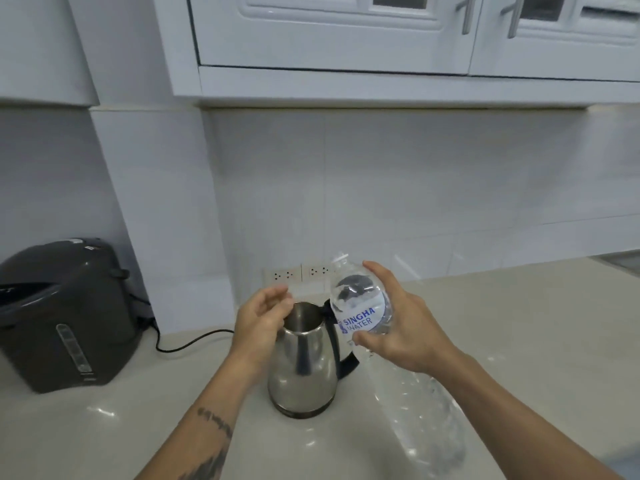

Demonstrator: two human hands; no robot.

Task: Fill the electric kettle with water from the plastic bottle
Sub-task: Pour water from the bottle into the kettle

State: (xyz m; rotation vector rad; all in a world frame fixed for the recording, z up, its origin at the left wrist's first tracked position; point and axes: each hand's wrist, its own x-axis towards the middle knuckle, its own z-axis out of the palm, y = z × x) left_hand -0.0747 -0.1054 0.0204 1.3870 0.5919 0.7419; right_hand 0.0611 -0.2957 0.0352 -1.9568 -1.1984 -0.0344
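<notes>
Kettle (304, 362) stands open-topped, bottle (367, 313) tilted beside its rim in right hand (405, 327).

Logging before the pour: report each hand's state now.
Left hand: fingers loosely curled, holding nothing, beside the kettle rim.
Right hand: closed on the water bottle.

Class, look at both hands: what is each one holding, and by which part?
The right hand grips the plastic bottle around its labelled upper body. The left hand holds nothing; it hovers beside the kettle rim.
</notes>
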